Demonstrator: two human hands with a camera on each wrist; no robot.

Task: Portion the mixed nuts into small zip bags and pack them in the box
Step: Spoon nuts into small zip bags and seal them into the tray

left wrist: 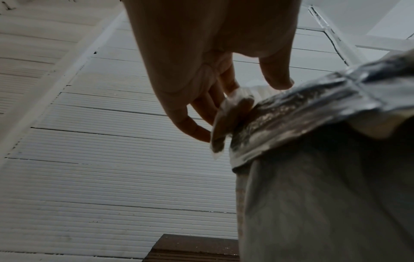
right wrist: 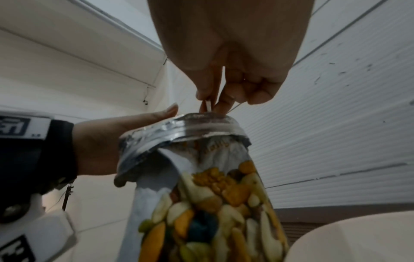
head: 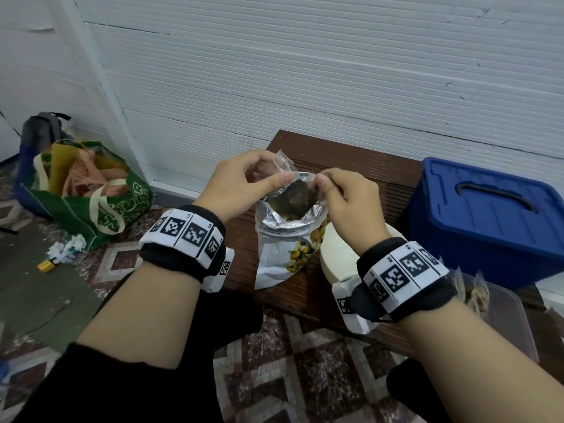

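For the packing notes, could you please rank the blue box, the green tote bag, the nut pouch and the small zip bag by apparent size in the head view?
1. blue box
2. green tote bag
3. nut pouch
4. small zip bag

Distances from the camera differ, so true sizes are unsure.

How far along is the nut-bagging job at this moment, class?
Done, it seems: a few filled zip bags stand in the clear box at the right. In hand: the left hand and right hand pinch the mouth of a small clear zip bag above the open foil nut pouch. Left: whether it holds nuts is unclear; then seal and box it.
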